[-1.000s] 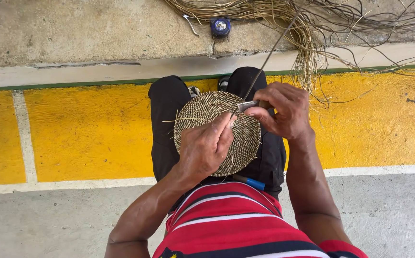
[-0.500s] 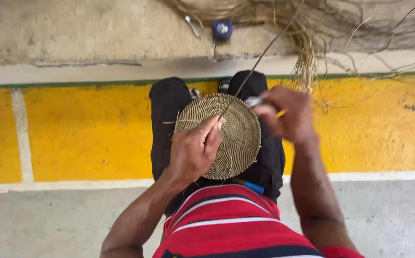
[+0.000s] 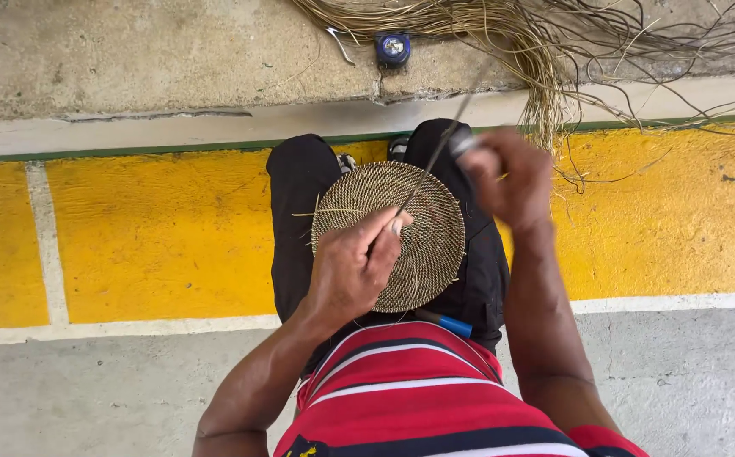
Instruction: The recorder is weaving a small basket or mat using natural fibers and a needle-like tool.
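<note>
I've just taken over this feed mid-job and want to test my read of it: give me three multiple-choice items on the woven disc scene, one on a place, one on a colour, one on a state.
1. Where does the round woven disc rest?
A. on the person's lap
B. on the concrete ledge
C. on the grey floor

2. What colour is the painted band under the legs?
A. blue
B. yellow
C. red

3. What is the right hand doing?
A. lying open on the knee
B. closed on a thin strand, raised above the disc
C. holding the small blue object

Answers: 1 A, the disc lies on the dark trousers under the left hand. 2 B, the band is plainly yellow. 3 B, the fist pulls a strand running up from the disc.
</note>
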